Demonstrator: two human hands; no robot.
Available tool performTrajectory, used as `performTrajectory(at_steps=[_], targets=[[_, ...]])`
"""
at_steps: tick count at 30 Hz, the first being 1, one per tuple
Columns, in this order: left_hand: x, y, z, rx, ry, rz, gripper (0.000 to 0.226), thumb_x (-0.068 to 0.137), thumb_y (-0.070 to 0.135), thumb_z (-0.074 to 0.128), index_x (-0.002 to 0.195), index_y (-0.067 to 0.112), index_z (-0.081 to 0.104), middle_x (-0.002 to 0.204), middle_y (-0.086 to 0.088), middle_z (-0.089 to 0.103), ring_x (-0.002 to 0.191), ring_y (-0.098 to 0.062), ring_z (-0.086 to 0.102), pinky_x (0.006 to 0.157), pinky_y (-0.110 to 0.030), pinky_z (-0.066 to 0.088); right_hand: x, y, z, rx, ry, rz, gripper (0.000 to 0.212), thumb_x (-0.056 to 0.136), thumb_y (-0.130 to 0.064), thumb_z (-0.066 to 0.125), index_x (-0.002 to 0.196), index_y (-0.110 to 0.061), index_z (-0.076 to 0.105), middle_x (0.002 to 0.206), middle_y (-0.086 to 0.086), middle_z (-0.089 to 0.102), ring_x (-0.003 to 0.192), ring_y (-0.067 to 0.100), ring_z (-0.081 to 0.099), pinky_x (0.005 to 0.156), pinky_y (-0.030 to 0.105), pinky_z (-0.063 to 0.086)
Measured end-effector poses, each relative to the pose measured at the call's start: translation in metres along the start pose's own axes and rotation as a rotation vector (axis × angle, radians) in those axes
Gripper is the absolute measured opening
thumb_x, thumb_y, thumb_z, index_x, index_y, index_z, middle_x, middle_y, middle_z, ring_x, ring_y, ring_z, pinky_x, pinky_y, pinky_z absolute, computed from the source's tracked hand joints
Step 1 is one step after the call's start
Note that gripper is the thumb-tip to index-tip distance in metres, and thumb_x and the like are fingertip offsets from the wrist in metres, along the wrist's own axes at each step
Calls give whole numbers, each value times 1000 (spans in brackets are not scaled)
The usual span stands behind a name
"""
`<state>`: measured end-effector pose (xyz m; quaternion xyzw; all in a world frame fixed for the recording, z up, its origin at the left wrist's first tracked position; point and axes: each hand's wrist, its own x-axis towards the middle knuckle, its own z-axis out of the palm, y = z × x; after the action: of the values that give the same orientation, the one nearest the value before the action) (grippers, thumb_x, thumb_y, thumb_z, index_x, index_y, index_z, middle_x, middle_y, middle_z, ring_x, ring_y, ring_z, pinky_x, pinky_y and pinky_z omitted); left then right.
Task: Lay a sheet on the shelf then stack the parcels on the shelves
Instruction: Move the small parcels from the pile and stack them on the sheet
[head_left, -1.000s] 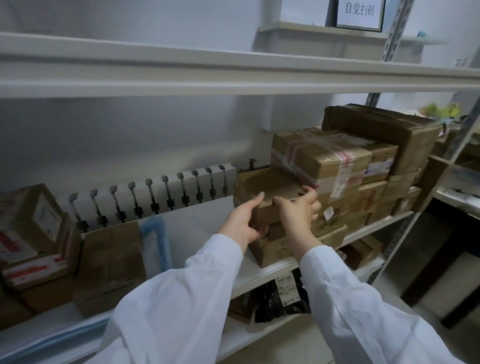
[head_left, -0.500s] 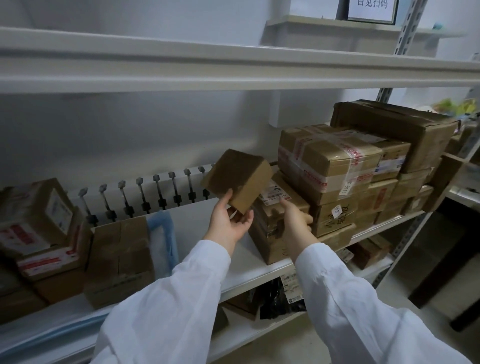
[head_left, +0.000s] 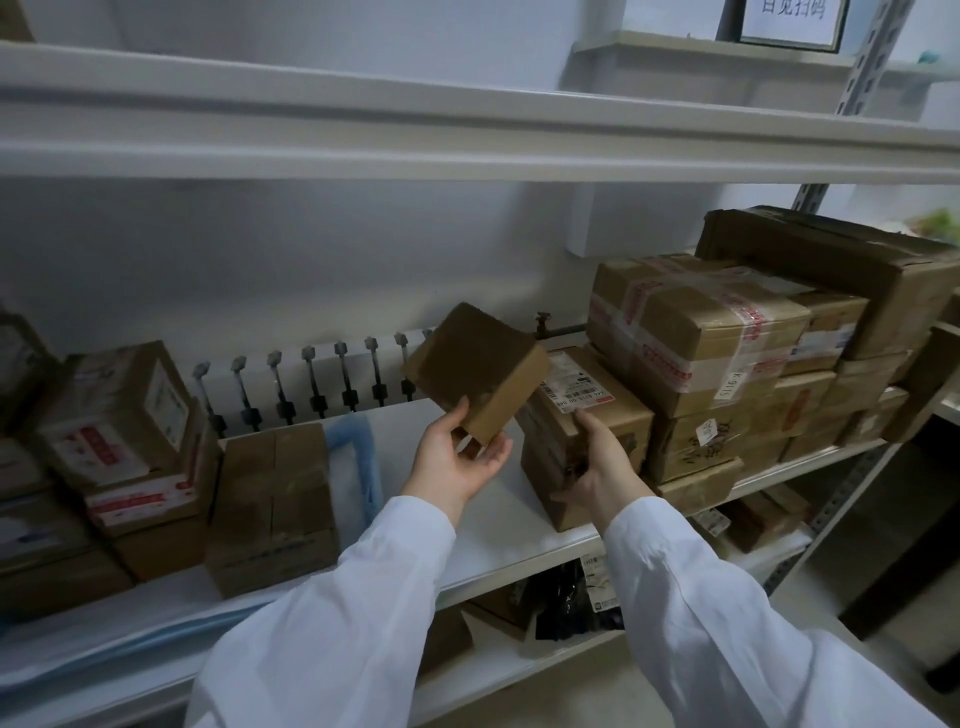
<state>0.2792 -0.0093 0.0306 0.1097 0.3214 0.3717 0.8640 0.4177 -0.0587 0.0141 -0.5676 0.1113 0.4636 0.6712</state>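
My left hand (head_left: 457, 457) holds a small brown parcel (head_left: 478, 369) tilted on one corner above the white shelf (head_left: 498, 535), thumb on its front face and fingers under it. My right hand (head_left: 597, 462) grips the front corner of a labelled brown parcel (head_left: 582, 410) that tops a short stack at the left end of the row of taped parcels (head_left: 696, 327). A pale sheet (head_left: 405, 441) covers the shelf surface, with a blue fold (head_left: 356, 447) of it showing at the back.
More parcels stand on the left: a tall brown box (head_left: 275, 504) and a stack with red-and-white tape (head_left: 124, 447). A radiator (head_left: 311, 384) runs behind the shelf. An upper shelf (head_left: 467, 130) hangs overhead. The lower shelf holds dark bags (head_left: 566, 603).
My left hand lifted the small parcel off the stack and swung it left and up, tilting it. My right hand dropped onto the labelled parcel beneath.
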Motion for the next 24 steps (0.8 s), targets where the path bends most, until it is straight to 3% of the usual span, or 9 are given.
performTrajectory(at_steps=[7,13,17,19,24], targets=[[-7,18,-15,-75,36,102,32,83,24,69,112,16,57,110,-15,57,94,-31,57,66,-36,52,-10,7,13,-45,25,-197,114,63,-53,78,149,-22,11,146,12,36,135,35,35,113,50,27],[-14,40,-36,-68,140,153,7,80,13,55,85,17,54,91,-6,55,81,-21,48,71,-33,40,-27,16,26,3,-88,-251,103,74,-37,76,149,-18,9,136,12,47,124,31,47,100,42,37],[-22,53,-54,-12,238,185,8,79,12,47,72,16,49,78,-4,53,71,-18,46,68,-27,37,-38,30,46,43,-126,-235,98,73,-34,77,147,-18,14,127,9,52,113,28,52,95,40,42],[-29,60,-64,-31,263,199,11,81,13,47,71,16,49,78,-5,54,72,-18,47,71,-26,36,-42,39,57,46,-144,-223,96,74,-36,76,147,-18,17,130,9,52,118,28,51,104,41,38],[-47,77,-83,-92,303,256,6,82,15,53,86,17,56,96,-8,60,85,-23,56,85,-30,45,-49,59,82,47,-267,-204,90,73,-41,76,146,-21,27,132,6,54,122,28,50,104,43,35]])
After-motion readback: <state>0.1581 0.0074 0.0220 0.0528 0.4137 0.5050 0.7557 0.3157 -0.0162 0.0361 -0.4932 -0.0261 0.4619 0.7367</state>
